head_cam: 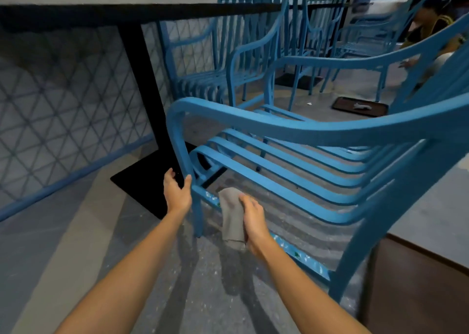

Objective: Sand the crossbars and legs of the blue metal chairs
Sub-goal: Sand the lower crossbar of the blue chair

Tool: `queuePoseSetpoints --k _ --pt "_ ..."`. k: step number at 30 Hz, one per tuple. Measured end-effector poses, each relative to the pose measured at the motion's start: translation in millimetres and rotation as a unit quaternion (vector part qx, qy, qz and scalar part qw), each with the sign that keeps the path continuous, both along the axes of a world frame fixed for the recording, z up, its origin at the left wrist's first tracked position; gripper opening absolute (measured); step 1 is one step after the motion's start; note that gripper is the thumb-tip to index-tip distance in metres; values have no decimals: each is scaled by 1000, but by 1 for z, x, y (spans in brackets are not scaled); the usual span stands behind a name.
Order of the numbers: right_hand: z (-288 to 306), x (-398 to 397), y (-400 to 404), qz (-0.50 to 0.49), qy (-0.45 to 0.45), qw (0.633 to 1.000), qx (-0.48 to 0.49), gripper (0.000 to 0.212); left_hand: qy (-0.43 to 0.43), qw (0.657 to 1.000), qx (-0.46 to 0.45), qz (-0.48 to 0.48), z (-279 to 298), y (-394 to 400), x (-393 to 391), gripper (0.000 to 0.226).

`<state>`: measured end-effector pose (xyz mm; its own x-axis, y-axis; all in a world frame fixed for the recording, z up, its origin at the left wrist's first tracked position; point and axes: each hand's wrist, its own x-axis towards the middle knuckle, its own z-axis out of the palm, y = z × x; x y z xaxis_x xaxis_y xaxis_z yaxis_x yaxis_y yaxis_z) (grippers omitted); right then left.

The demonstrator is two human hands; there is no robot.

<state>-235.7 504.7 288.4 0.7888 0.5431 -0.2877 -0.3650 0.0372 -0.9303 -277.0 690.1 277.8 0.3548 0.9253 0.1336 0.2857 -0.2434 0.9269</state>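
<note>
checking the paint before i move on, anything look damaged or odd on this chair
Yes. The low crossbar of the near chair has patchy spots where the blue paint is worn off, showing pale and greenish marks, on both sides of the sanding sheet held by the right hand. Pale flecks dot the floor below.

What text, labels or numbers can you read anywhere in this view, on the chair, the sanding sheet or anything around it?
None readable.
Near chair: plain blue paint; the crossbar shows only chipped pale patches, not lettering.
Grey sanding sheet held in the right hand: no print visible on the side shown.
Left hand grips the front leg: no label there.
Dark tray on the floor: too small and blurred to tell.
</note>
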Motion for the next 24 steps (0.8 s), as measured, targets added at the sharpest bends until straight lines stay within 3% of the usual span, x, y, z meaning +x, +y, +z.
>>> queuePoseSetpoints --k 6,14,19,21,24 --pt "-14 6 14 9 -96 995 0 23 -7 995 21 -99 -26 14 12 62" --pt "-14 6 32 20 -229 971 -67 13 13 994 36 -100 -55 27 9 43" --pt "-10 1 54 22 -354 927 -125 41 -2 995 18 -101 -51 23 7 44" --pt "-8 0 60 31 -394 909 -135 33 34 994 69 -78 -49 11 5 52" --pt "-10 3 64 26 -448 878 -167 14 68 971 225 -47 -58 -17 -9 53"
